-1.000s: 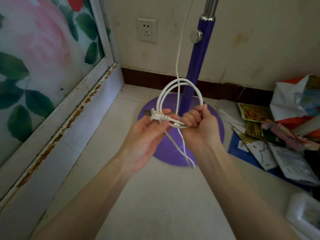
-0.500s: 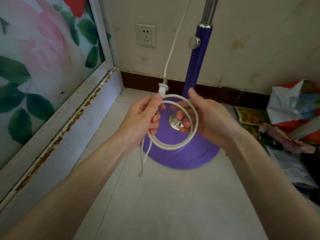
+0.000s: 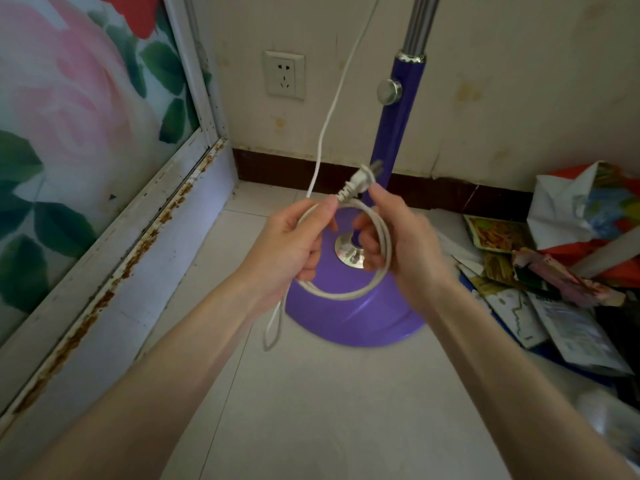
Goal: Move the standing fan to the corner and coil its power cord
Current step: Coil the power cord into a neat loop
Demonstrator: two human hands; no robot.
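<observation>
Dim, soft indoor light (edges bowed, lower right corner blurred).

The fan pole (image 3: pixel 398 133) and white cord (image 3: pixel 329 109) run off the top edge; the plug (image 3: pixel 360 183) is blurred.

The floor (image 3: pixel 346 410) is laid with pale tiles and is bounded by a dark skirting board (image 3: pixel 277 168) at the back wall and a rusted white frame (image 3: pixel 114 271) on the left. The fan's round purple base (image 3: pixel 349 313) is set on it near the corner, with the pole rising from a chrome collar at its centre. To the right, a heap of papers and bags (image 3: pixel 554 271) is spread over the tiles, just beside the base.
</observation>
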